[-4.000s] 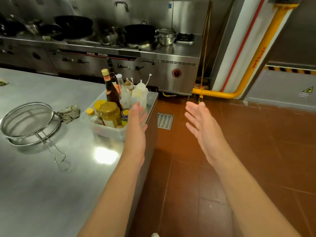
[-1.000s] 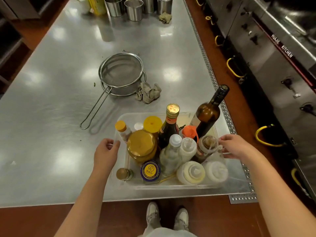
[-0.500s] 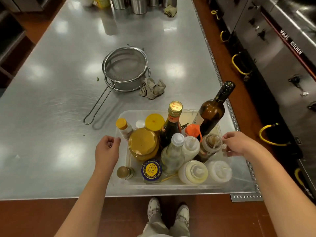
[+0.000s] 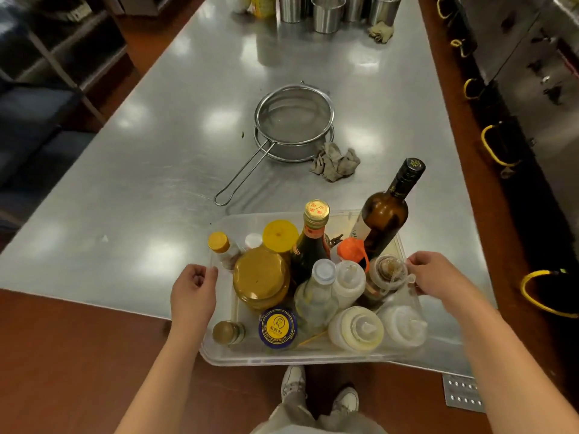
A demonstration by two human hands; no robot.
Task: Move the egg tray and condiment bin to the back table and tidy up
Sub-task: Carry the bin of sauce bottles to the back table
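The condiment bin [image 4: 282, 358] is a clear plastic tub full of bottles and jars, among them a tall dark wine bottle [image 4: 383, 214] and a yellow-lidded jar [image 4: 260, 277]. Its near edge hangs past the front edge of the steel table [image 4: 156, 170]. My left hand [image 4: 192, 292] grips the bin's left rim. My right hand [image 4: 435, 275] grips the right rim. No egg tray is in view.
A wire strainer [image 4: 293, 120] with a long handle and a crumpled rag [image 4: 335, 162] lie on the table behind the bin. Steel cups [image 4: 327, 12] stand at the far end. Shelving is to the left, a stove front with yellow hoses [image 4: 495, 148] to the right.
Four seconds ago both hands were open beside the bin. Now they grip its two rims, and the bin's near edge has come out past the table's front edge.
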